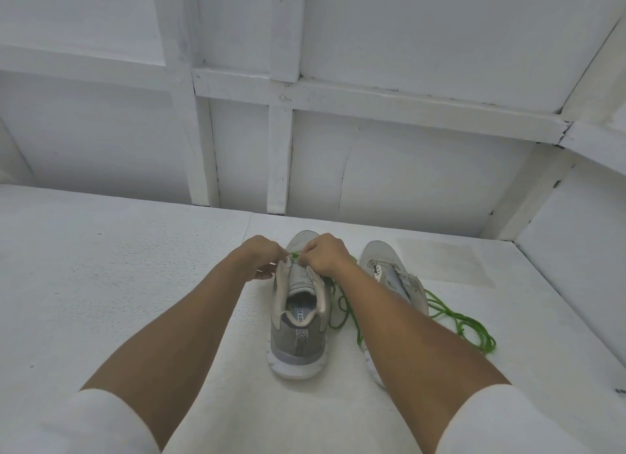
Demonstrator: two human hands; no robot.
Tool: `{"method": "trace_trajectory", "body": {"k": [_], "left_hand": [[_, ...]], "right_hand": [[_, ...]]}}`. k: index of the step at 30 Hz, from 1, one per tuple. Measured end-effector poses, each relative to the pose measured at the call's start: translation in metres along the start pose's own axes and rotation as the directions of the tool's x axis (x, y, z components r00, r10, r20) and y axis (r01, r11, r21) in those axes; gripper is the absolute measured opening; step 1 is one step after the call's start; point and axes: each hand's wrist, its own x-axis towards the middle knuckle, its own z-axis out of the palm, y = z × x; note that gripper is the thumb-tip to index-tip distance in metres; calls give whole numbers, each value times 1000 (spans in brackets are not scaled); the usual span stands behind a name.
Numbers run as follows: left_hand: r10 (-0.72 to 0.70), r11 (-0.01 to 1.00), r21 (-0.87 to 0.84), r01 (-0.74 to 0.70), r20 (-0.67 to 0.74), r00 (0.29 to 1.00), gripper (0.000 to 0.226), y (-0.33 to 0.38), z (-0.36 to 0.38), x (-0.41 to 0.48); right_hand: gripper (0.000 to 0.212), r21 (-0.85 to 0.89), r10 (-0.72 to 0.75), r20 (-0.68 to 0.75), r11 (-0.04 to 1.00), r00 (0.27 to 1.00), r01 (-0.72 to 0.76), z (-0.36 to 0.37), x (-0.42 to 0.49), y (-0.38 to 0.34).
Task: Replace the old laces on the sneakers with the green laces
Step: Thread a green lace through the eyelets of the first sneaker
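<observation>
Two grey sneakers stand on the white surface with heels toward me. The left sneaker (298, 331) has no laces in its upper eyelets. Both hands work at its lowest eyelets near the toe. My left hand (262, 255) pinches the left eyelet flap and a bit of green lace (294, 254). My right hand (323, 255) pinches the same lace from the right. The lace's loose length (342, 309) trails down beside the shoe under my right forearm. The right sneaker (389, 270) is unlaced, partly hidden by my right arm.
A second green lace (471, 325) lies in loops to the right of the right sneaker. A white framed wall (281, 158) rises right behind the shoes, and another white panel (576, 250) closes the right side. The white textured surface (118, 284) stretches to the left.
</observation>
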Motion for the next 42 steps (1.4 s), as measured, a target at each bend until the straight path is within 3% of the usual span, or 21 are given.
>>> {"method": "trace_trajectory", "body": {"k": [7,12,15,17,19,21,22,23,24,26,28,29,30,32,34,36,39,40,42], "left_hand": [[45,989,-137,-51,-45,998,14,-12,7,-2],[139,970,-193,-145,-43,989,10,-19,10,-4],[182,929,-301,-215,-133,974,8,-20,5,-2],[165,797,-540,-269,-233,958,11,-16,-17,1],[89,564,-754,-337,-350,932,19,-5,-60,2],[4,298,-855,-424,-443,896,25,9,-111,-1],[-11,225,-855,-467,-481,876,24,15,-130,-4],[4,240,-832,-500,-514,858,23,21,-138,-8],[47,348,-780,-521,-540,840,21,24,-137,-9],[215,670,-537,-512,-520,827,19,19,-107,-7],[385,889,-152,-433,-266,884,23,2,-60,-7],[409,912,87,-401,-111,906,22,-9,-37,-7],[418,859,327,-394,-3,908,17,-20,-17,-7],[463,703,590,-397,44,885,18,-30,-1,-4],[492,681,630,-374,-15,871,21,-24,-15,-2],[490,733,612,-297,-174,854,23,-8,-49,3],[487,822,530,-209,-462,741,26,12,-114,7],[483,834,513,-203,-502,718,25,14,-126,7],[479,828,518,-212,-459,748,38,14,-124,5]], "right_hand": [[16,-74,17,-62,997,998,-21,10,1,-9],[20,-165,-17,-19,986,1000,13,2,-7,-16],[21,-208,-78,-124,977,989,51,-11,-26,-20],[20,-143,-95,-153,987,984,74,-16,-48,-15],[23,-69,-72,-136,996,988,63,-16,-72,-5],[24,6,-23,-147,1000,989,24,-12,-91,6],[24,32,-1,-155,999,988,6,-9,-97,11],[24,47,14,-164,999,986,-6,-6,-101,15],[26,56,21,-174,998,985,-12,-4,-103,18],[30,83,26,-194,996,981,-10,1,-106,21],[31,108,24,-211,994,977,-1,2,-106,21],[32,108,22,-217,994,976,1,3,-107,21],[32,108,22,-221,994,975,1,3,-108,20],[31,124,20,-231,992,973,9,4,-109,20],[30,164,25,-230,986,973,14,5,-111,21],[27,190,27,-222,982,975,16,5,-112,21],[22,208,21,-233,978,972,28,5,-114,23],[21,215,20,-233,976,972,31,5,-114,23],[20,221,21,-225,975,974,30,6,-115,22]]}}
